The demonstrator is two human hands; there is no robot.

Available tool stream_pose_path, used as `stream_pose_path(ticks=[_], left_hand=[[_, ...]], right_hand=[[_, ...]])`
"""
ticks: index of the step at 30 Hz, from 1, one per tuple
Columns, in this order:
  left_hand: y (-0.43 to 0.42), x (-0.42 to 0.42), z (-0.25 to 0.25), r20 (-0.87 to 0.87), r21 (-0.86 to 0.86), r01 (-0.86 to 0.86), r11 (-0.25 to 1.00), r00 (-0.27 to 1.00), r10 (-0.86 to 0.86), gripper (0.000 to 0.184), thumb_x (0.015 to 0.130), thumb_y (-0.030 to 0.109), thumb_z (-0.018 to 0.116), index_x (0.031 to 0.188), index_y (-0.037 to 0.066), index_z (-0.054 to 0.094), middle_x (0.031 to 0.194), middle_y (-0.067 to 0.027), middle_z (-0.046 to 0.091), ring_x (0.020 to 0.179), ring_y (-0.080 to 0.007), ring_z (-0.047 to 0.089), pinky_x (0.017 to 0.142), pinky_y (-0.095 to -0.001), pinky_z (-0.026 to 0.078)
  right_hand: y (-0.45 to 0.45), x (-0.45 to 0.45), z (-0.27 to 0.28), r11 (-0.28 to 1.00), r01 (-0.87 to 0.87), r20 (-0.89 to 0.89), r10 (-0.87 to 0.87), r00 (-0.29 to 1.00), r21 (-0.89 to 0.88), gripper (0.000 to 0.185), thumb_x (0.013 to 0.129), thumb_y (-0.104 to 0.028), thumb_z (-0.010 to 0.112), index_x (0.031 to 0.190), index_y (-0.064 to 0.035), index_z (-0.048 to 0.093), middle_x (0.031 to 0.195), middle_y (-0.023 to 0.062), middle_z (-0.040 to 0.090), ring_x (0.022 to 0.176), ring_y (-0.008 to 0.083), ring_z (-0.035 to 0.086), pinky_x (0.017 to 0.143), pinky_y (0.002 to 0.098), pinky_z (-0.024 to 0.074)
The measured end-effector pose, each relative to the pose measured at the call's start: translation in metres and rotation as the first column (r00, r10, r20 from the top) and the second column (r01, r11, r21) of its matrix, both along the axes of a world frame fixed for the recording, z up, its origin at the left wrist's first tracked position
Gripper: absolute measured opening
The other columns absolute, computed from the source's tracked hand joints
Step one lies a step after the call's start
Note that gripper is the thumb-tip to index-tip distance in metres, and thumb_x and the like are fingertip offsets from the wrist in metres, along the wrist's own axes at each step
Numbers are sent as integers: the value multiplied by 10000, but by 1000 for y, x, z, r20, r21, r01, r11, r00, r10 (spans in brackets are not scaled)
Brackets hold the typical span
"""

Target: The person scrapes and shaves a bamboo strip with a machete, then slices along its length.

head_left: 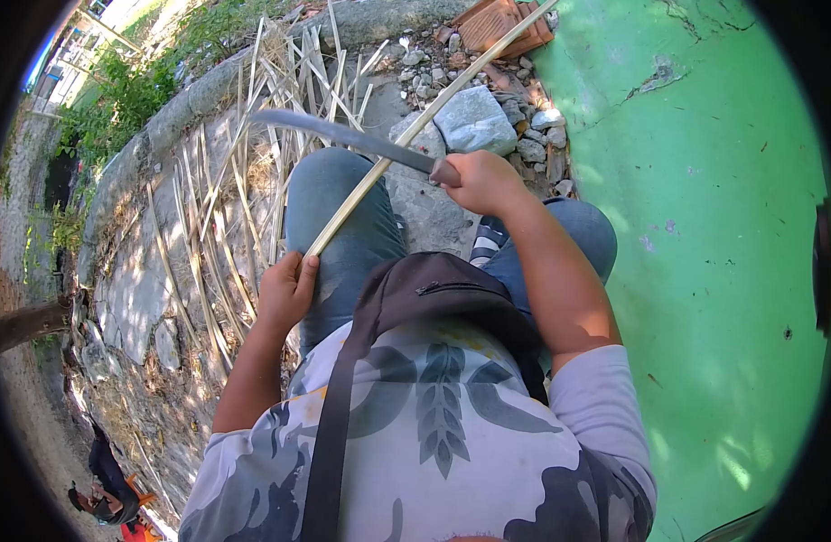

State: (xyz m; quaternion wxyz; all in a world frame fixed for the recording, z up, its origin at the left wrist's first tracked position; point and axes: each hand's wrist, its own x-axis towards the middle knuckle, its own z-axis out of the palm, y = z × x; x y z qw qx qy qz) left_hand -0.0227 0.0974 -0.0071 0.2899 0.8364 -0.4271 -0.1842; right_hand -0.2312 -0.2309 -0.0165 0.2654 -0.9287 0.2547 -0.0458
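Note:
My left hand [287, 287] is closed around the lower end of a long, pale bamboo strip [343, 213], beside my left knee. The strip slants up and away to the right, past the top edge of the view. In my right hand [486, 183] is the brown handle of a machete [348, 137] with a long, slightly curved grey blade. Its blade points left above my left knee and crosses the strip; whether the edge touches it I cannot tell.
Many loose bamboo strips [199, 244] lie on the stony ground at left. Ahead are a large pale rock [474, 120], rubble and orange roof tiles [501, 29]. A green cracked floor [704, 271] spans the right. Another person [113, 483] is at far lower left.

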Motion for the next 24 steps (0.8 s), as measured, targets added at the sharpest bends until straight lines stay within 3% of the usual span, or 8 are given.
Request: stream_pose_path(ticks=[1,4,7,10,15,18,21,24], left_hand=[[0,0,1,3,2,0,1000,1000,0,441,1026,341,617,753,5,531,583,-156,503,519,-321,477,528,-434,388],[3,0,-2,-5,-24,-15,1000,1000,15,434,1024,337,623,758,3,541,581,-148,508,511,-297,473,523,-425,389],[7,2,-7,-7,-58,-21,998,1000,20,424,1021,326,631,762,0,550,579,-142,512,505,-283,466,520,-416,392],[6,2,-2,9,-43,-12,999,1000,12,417,1018,316,641,763,-3,553,577,-137,512,505,-273,456,519,-408,395],[2,2,-1,1,-21,-4,1000,1000,4,419,1015,314,648,760,-3,548,576,-134,511,507,-265,447,519,-402,396],[3,3,-4,-26,-36,-2,999,1000,1,424,1014,315,649,758,-5,541,577,-140,510,508,-272,450,518,-405,395],[8,4,-7,-15,-55,4,998,1000,-5,426,1015,317,643,755,-3,536,581,-148,514,509,-291,468,519,-413,395],[3,1,0,54,-67,12,998,998,-8,425,1019,318,632,754,1,535,585,-154,516,511,-307,487,520,-419,394]], right_hand=[[11,3,11,999,-21,-103,17,995,-38,255,805,-279,763,1009,-130,724,918,186,723,874,407,684,754,477,542],[3,2,7,999,-6,-43,8,999,53,209,814,-266,725,975,-134,717,935,162,735,922,380,699,803,474,547],[-25,-1,-2,954,237,33,-247,968,183,255,815,-271,726,1017,-115,726,960,172,738,926,372,704,813,466,549],[-34,-8,-3,911,322,0,-333,943,258,301,817,-277,725,1051,-88,727,984,181,739,930,371,706,825,460,549],[1,-3,4,998,50,0,-51,999,38,259,822,-281,738,1027,-124,715,964,184,731,950,403,689,815,495,544],[14,-4,12,997,-67,-62,65,996,-29,242,827,-248,742,1012,-96,702,947,210,719,905,414,678,785,488,534],[-7,-5,8,999,35,9,-35,999,26,262,826,-248,744,1009,-66,702,896,191,726,850,381,697,762,459,534],[-34,-3,-16,898,311,66,-347,936,310,309,812,-272,736,1018,-43,711,923,192,733,881,377,711,785,464,543]])
